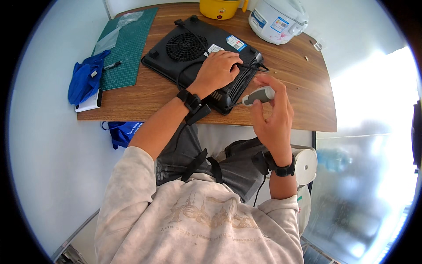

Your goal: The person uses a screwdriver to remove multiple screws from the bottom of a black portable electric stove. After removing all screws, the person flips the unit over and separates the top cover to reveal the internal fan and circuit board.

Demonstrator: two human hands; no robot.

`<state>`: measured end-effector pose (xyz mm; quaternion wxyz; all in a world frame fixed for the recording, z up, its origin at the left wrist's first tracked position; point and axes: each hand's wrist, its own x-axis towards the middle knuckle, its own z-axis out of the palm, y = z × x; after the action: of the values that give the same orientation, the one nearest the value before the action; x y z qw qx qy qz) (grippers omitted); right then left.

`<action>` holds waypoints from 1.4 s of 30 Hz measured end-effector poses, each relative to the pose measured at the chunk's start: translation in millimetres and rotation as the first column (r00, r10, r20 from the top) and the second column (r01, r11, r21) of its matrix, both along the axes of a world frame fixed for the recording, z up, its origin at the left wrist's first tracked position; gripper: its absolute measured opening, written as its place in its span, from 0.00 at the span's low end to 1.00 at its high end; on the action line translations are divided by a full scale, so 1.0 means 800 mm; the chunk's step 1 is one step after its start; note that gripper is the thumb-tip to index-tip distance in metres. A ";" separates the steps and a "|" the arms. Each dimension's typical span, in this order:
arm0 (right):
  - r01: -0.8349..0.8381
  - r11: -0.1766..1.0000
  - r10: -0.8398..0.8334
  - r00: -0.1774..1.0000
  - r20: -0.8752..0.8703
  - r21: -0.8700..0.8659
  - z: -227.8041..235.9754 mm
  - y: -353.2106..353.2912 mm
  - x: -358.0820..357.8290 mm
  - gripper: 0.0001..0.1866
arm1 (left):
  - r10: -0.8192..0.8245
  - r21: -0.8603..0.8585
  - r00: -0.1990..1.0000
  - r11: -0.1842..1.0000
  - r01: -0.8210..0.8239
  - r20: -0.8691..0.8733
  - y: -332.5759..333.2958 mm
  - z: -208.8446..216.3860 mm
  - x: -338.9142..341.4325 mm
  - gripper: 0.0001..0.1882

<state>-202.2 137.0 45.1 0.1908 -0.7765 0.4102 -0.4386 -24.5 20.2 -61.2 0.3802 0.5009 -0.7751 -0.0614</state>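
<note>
Black cooktop (193, 48) upside down on wooden counter (303, 88), with left hand (217, 70) flat and open upon it. Grey screwdriver (258, 95) gripped in right hand (272, 116) at near edge. Small blue-white label (236, 42) on underside. Far: yellow pot (220, 8), white rice cooker (278, 20). Left: green mat (127, 48), blue cloth (85, 79).

Bright daylight; blown-out glare at right; fisheye-bent, dark rim

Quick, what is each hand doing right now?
Left hand: open, palm down on the black appliance.
Right hand: closed around the grey screwdriver handle.
</note>
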 end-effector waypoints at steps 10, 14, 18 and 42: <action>-0.051 0.993 0.058 0.996 -0.069 0.106 0.000 0.016 -0.002 0.20 | -0.004 0.018 1.000 1.000 0.003 0.008 -0.001 -0.003 0.001 0.13; -0.068 0.995 0.072 0.996 -0.045 0.071 -0.006 0.019 -0.007 0.18 | -0.009 0.032 1.000 0.999 0.009 0.013 -0.001 0.001 0.000 0.13; -0.015 0.991 0.016 1.000 -0.008 0.134 -0.010 0.028 -0.023 0.18 | -0.014 0.061 1.000 0.998 0.014 0.007 0.000 0.003 0.000 0.13; 0.293 0.935 -0.288 0.956 -0.057 0.200 -0.062 0.084 -0.071 0.19 | -0.023 -0.009 1.000 1.000 0.023 0.001 0.000 0.002 -0.001 0.11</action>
<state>-258.7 204.4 -4.6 0.1979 -0.6893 0.5662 -0.4064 -25.2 20.5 -59.7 0.3812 0.4901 -0.7814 -0.0621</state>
